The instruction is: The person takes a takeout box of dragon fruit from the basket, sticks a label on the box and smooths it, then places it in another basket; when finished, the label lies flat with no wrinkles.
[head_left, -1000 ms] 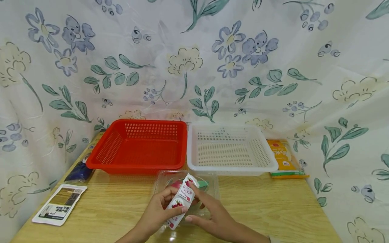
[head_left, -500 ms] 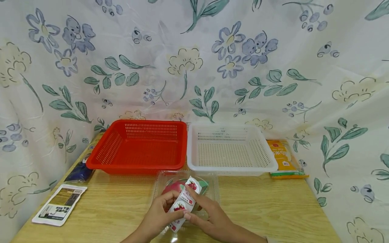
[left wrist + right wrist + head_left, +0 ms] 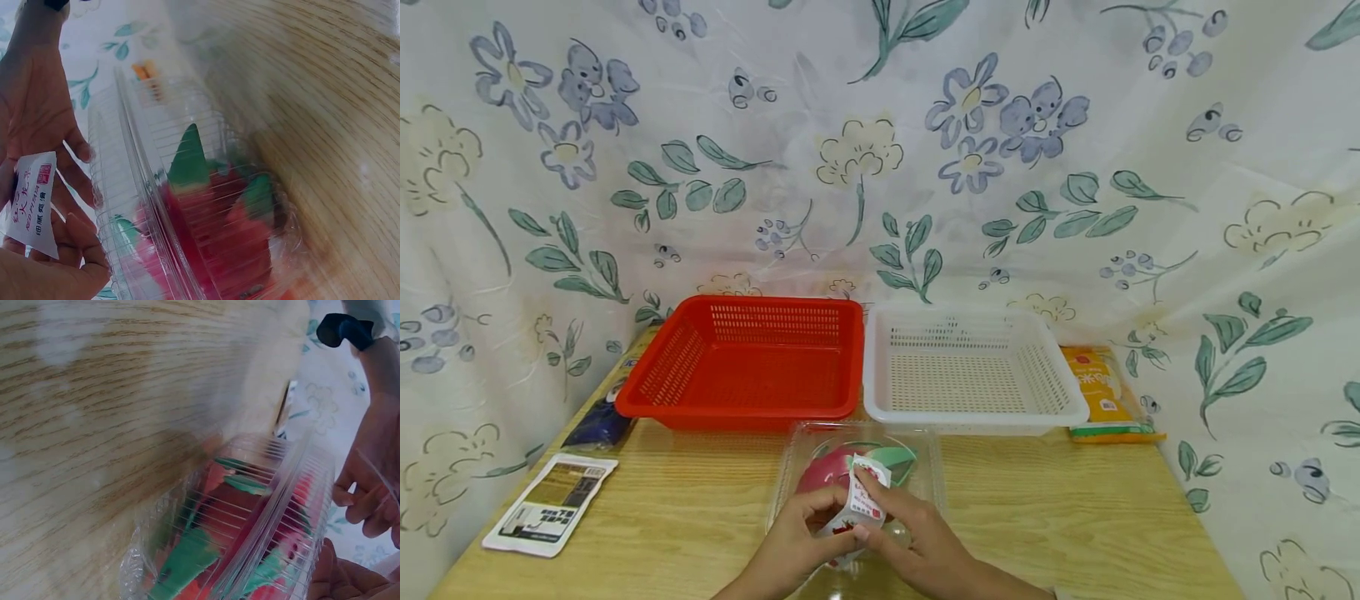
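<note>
A white strip of labels (image 3: 867, 498) printed with red dragon fruit and red lettering is bent between the two hands. My left hand (image 3: 799, 532) grips its lower part, thumb in front. My right hand (image 3: 928, 533) pinches it, with the index finger on the upper end and the thumb at the fold. In the left wrist view the label (image 3: 34, 200) shows its lettering. Right behind the hands sits a lidded clear plastic box (image 3: 934, 467). Inside it lies a pink dragon fruit (image 3: 826, 469) with green leaf tips, partly hidden by the strip and hands.
A red basket (image 3: 741, 412) and a white basket (image 3: 973, 417) stand side by side behind the box. At left lie a white-edged packet (image 3: 550, 506) and a dark blue bag (image 3: 601, 423). A yellow bag (image 3: 1101, 392) is at right, before a floral curtain (image 3: 880, 167).
The strip, nearly straight and slanting earlier, is now folded at its middle. Both hands have drawn closer together around it, and more of the dragon fruit shows. The box stays in place.
</note>
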Demonstrator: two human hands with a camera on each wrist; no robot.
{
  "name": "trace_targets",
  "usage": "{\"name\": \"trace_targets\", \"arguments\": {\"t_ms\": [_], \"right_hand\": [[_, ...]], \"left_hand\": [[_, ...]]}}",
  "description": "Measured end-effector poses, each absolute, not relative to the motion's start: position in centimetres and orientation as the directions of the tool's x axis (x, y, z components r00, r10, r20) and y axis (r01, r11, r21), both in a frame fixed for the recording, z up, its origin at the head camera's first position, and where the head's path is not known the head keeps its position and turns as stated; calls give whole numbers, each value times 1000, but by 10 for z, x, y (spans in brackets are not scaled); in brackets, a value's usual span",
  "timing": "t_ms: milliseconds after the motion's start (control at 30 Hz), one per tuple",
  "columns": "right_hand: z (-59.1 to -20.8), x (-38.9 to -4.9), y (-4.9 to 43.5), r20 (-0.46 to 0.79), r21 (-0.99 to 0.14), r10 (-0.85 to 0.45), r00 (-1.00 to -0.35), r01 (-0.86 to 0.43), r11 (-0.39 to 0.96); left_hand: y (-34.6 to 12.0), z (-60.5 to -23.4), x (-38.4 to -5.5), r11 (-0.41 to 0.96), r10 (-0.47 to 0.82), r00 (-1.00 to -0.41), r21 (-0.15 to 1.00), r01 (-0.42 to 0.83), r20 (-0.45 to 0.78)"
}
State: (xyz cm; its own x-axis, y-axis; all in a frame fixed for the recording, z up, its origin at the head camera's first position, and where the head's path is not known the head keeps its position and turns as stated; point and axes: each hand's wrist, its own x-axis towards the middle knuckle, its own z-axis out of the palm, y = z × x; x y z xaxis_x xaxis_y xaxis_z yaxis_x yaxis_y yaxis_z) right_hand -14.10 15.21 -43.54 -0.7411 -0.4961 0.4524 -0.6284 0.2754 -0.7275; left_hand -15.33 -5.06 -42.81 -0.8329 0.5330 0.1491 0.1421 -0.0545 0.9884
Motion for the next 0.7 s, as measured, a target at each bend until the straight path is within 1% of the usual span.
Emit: {"name": "trace_targets", "arguments": {"t_ms": [200,567,700], "right_hand": [[-436,-140,150,458,-713,-504,-732,-641,284],[-425,-141,149,448,-705,-508,-736,-640,306],[-422,-145,152,465,-693,-509,-724,-656,299]], "left_hand": [[-51,-431,-152,-100,547,-810,977,186,210],[-55,-431,-152,-90,580,-793,982,167,188],[-57,-432,-152,-90,579,-793,981,169,190]]}}
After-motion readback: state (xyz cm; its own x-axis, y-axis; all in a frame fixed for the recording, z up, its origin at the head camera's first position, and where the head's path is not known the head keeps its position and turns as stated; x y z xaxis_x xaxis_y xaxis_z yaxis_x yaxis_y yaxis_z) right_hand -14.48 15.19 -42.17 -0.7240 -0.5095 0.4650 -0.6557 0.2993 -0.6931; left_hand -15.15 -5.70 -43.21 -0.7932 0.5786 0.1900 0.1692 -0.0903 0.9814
